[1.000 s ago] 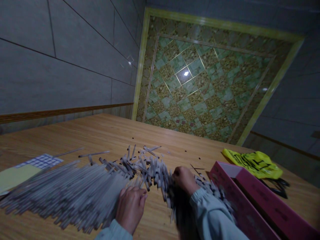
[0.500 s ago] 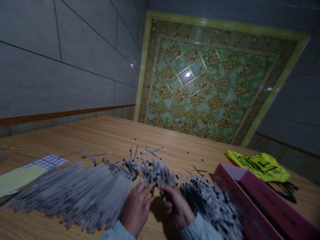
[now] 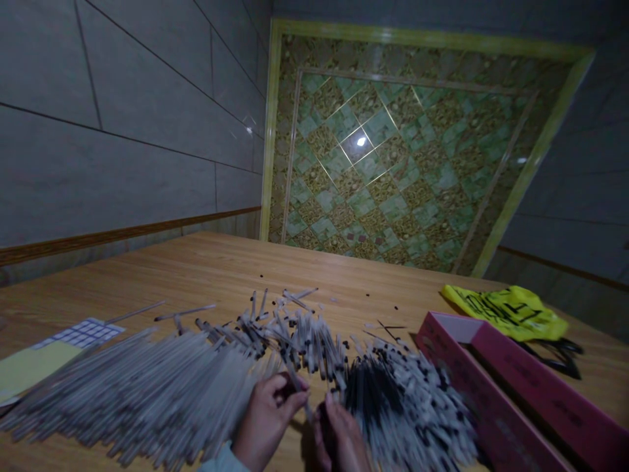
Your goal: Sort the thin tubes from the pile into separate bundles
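Note:
My left hand (image 3: 268,419) pinches a thin clear pen tube (image 3: 293,377) between thumb and fingers, the tube slanting from upper left to lower right. Beside its lower end, my right hand (image 3: 346,436) has its fingers curled closed; what they hold, if anything, is lost in dark shadow. To the left lies a broad heap of long clear tubes (image 3: 147,387). Short clear pieces with dark ends (image 3: 314,344) are piled just beyond both hands. On the right spreads a heap of pens (image 3: 417,400) with white and black parts, close to my right hand.
A pink open box (image 3: 511,400) stands at the right, with a yellow bag (image 3: 511,314) with black lettering behind it. Yellow paper (image 3: 37,367) and a blue-checked sheet (image 3: 83,331) lie at the left. The wooden table (image 3: 196,262) meets a tiled wall (image 3: 147,151).
My right hand has drawn back toward me and turned. My left hand has gone from flat, spread fingers to a pinch, with a tube now in it. The view has shifted slightly.

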Demonstrator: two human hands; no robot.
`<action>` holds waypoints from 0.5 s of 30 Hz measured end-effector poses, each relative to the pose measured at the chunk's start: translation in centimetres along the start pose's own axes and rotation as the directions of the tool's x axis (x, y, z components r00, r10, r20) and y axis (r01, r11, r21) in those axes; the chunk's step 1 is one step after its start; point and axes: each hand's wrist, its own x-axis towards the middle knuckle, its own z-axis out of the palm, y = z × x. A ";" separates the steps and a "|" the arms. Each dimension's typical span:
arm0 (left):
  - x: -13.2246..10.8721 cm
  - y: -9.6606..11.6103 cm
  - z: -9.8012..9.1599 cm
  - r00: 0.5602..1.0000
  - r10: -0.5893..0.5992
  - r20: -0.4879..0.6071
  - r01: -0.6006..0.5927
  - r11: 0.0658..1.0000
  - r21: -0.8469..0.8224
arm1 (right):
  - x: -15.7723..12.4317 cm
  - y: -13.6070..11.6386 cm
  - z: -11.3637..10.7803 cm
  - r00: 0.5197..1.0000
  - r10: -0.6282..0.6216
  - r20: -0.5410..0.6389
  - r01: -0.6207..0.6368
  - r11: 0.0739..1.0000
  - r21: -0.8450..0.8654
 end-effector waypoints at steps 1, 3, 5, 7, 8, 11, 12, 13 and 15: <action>0.1 0.0 0.0 1.000 -0.024 -0.003 0.024 0.999 -0.039 | 0.1 0.5 -0.2 1.000 -0.004 -0.002 0.004 1.000 0.015; 0.2 0.1 -0.2 0.999 -0.043 -0.008 0.042 0.995 -0.089 | 0.1 1.0 -0.4 0.999 -0.033 -0.020 0.033 0.999 0.005; 0.3 0.1 -0.5 0.998 -0.054 -0.012 0.052 0.991 -0.121 | -0.1 1.0 -0.5 0.995 -0.090 -0.038 0.089 0.995 -0.033; 0.4 0.2 -0.7 0.998 -0.068 -0.014 0.066 0.988 -0.143 | -0.2 0.8 -0.6 0.994 -0.101 -0.037 0.098 0.993 -0.066; 0.4 0.1 -0.8 0.997 -0.077 -0.015 0.073 0.986 -0.153 | -0.2 0.8 -0.6 0.997 -0.078 -0.014 0.077 0.995 -0.069; 0.5 0.0 -0.9 0.996 -0.093 -0.005 0.090 0.979 -0.181 | -0.2 0.9 -0.8 0.991 0.022 0.132 -0.021 1.000 -0.013; 0.5 -0.1 -0.9 0.995 -0.097 0.006 0.096 0.977 -0.190 | -0.2 1.0 -0.9 0.982 0.038 0.183 -0.042 0.999 0.018; 0.5 -0.1 -0.9 0.994 -0.104 0.026 0.107 0.973 -0.205 | -0.1 1.1 -0.9 0.973 0.049 0.226 -0.061 0.997 0.048; 0.4 -0.1 -0.9 0.988 -0.129 0.082 0.146 0.954 -0.261 | -0.1 1.2 -1.0 0.956 0.075 0.282 -0.106 0.990 0.094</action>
